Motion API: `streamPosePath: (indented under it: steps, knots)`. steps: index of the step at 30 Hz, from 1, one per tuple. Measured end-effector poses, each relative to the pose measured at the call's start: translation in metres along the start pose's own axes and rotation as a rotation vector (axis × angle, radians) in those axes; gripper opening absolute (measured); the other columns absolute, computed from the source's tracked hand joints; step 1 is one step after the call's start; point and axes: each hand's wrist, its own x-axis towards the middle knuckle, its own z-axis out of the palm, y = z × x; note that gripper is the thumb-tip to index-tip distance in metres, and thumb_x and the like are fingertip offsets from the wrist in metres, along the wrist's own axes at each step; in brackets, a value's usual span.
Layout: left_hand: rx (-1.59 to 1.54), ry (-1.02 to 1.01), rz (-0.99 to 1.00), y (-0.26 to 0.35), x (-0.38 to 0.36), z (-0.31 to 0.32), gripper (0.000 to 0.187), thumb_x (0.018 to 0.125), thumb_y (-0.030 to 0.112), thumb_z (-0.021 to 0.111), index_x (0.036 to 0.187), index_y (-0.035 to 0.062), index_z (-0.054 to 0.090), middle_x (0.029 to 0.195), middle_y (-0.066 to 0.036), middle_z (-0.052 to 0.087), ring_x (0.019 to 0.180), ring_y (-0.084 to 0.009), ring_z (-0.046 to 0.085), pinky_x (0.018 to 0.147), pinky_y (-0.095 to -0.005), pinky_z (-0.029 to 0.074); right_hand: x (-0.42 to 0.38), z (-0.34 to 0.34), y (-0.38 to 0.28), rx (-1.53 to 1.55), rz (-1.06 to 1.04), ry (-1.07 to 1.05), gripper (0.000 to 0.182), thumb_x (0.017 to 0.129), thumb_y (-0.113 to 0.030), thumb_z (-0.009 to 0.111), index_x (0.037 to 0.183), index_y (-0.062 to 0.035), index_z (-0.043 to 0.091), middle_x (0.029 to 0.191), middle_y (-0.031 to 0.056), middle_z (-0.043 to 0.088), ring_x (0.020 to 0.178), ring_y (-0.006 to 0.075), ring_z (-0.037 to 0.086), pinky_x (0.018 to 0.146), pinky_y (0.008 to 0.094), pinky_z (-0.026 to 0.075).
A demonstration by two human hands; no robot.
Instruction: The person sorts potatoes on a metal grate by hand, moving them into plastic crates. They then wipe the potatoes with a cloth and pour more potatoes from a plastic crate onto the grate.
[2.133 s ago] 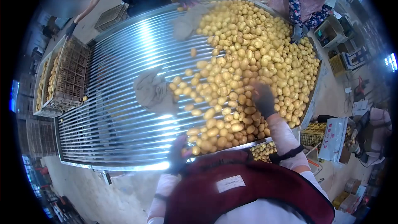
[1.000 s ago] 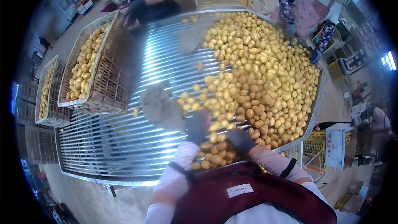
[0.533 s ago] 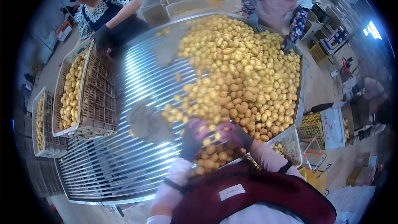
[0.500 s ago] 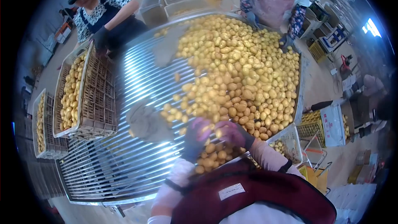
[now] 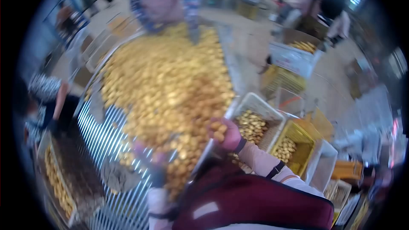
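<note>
My right hand [image 5: 232,137] is closed around a few small yellow potatoes [image 5: 219,130], over the table's right edge near the white crate. To its left, my left hand [image 5: 150,156], in a pink and grey glove, is over the near side of the potato heap [image 5: 166,89]; motion smears its fingers. The heap covers much of the slatted metal table [image 5: 100,130], with browner potatoes toward my right hand. A grey flat thing [image 5: 120,176] lies on the bare slats left of my left hand.
Beside the table on the right stand a white crate [image 5: 280,124] and a yellow crate [image 5: 303,160], both holding potatoes. A potato-filled crate [image 5: 79,179] sits at the left. One person [image 5: 164,0] works at the far edge, another person [image 5: 51,98] at the left.
The view has swung to the right and is blurred. My hands, together over the potatoes before, are now apart; the right has moved to the table's right edge with potatoes in it.
</note>
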Motion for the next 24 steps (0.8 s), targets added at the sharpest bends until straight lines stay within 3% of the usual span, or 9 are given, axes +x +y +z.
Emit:
streamPosePath:
  steps: [2,4,6,12,15,16,19,22,24]
  knots:
    - [0.366,0.218,-0.054,-0.064,-0.006,-0.046,0.077,0.089,0.041,0.068,0.147,-0.0012,0.040,0.150,-0.024,0.041,0.144,-0.0397,0.033,0.118,-0.0531,0.029,-0.036,-0.018,-0.048,-0.311,-0.406,0.039,0.038,0.096,-0.033,0.057,0.121,-0.0047,0.059,0.109,0.0139,0.063,0.091,0.0247,0.062,0.076,0.0383,0.057]
    - [1.027,0.297,-0.357,-0.130,-0.031,-0.095,0.073,0.090,0.050,0.063,0.139,-0.0020,0.048,0.141,-0.025,0.050,0.131,-0.0406,0.046,0.108,-0.0540,0.038,-0.088,-0.076,-0.124,-0.018,-0.452,-0.008,0.043,0.092,-0.037,0.059,0.119,-0.0033,0.058,0.117,0.0195,0.060,0.105,0.0298,0.061,0.083,0.0412,0.059]
    - [1.521,0.240,-0.690,-0.179,-0.055,-0.142,0.071,0.091,0.054,0.060,0.134,-0.0011,0.053,0.134,-0.026,0.056,0.123,-0.0411,0.053,0.102,-0.0539,0.044,-0.132,-0.115,-0.192,-0.205,-0.766,0.230,0.045,0.093,-0.039,0.057,0.121,-0.0041,0.056,0.120,0.0184,0.059,0.109,0.0300,0.060,0.088,0.0429,0.056]
    - [1.130,-0.034,-0.686,-0.158,-0.143,-0.109,0.055,0.089,0.051,0.060,0.122,0.0068,0.061,0.119,-0.022,0.064,0.111,-0.0412,0.060,0.094,-0.0502,0.048,-0.156,-0.211,-0.317,-0.377,-0.883,0.860,0.050,0.100,-0.048,0.042,0.140,-0.0189,0.049,0.137,0.0054,0.052,0.124,0.0253,0.052,0.105,0.0453,0.040]
    - [0.947,-0.156,-0.773,-0.135,-0.180,-0.074,0.048,0.089,0.050,0.060,0.117,0.0107,0.066,0.112,-0.020,0.067,0.105,-0.0412,0.063,0.090,-0.0484,0.051,-0.078,-0.211,-0.275,-0.531,-1.022,1.098,0.055,0.101,-0.054,0.038,0.147,-0.0253,0.046,0.139,-0.0021,0.053,0.123,0.0224,0.053,0.111,0.0427,0.034]
    - [0.887,-0.186,-0.802,-0.128,-0.197,-0.069,0.046,0.089,0.049,0.060,0.115,0.0121,0.067,0.110,-0.020,0.068,0.103,-0.0412,0.064,0.089,-0.0478,0.052,-0.050,-0.202,-0.264,-0.544,-0.983,1.095,0.052,0.103,-0.046,0.043,0.146,-0.0163,0.047,0.135,0.0040,0.055,0.118,0.0229,0.054,0.106,0.0410,0.040]
    - [0.674,-0.162,-0.864,-0.103,-0.257,-0.081,0.040,0.088,0.047,0.060,0.109,0.0160,0.071,0.103,-0.018,0.072,0.097,-0.0412,0.067,0.085,-0.0460,0.054,0.028,-0.140,-0.181,-1.549,-1.173,0.969,0.048,0.103,-0.033,0.050,0.141,-0.0042,0.048,0.132,0.0119,0.056,0.119,0.0237,0.053,0.103,0.0409,0.044]
    - [0.660,-0.113,-1.102,0.025,-0.208,-0.137,0.036,0.087,0.046,0.059,0.104,0.0162,0.072,0.094,-0.018,0.072,0.086,-0.0432,0.068,0.074,-0.0468,0.055,0.095,-0.035,-0.067,-1.789,-1.192,0.451,0.051,0.101,-0.030,0.053,0.140,0.0029,0.047,0.141,0.0203,0.049,0.128,0.0301,0.049,0.108,0.0436,0.038]
    - [0.585,0.009,-1.167,0.020,-0.226,-0.156,0.032,0.089,0.038,0.060,0.105,0.0126,0.071,0.091,-0.017,0.071,0.083,-0.0361,0.068,0.073,-0.0432,0.055,0.136,-0.002,0.001,-1.824,-1.151,0.094,0.048,0.099,-0.023,0.055,0.138,0.0026,0.048,0.138,0.0185,0.050,0.126,0.0296,0.051,0.107,0.0435,0.039]
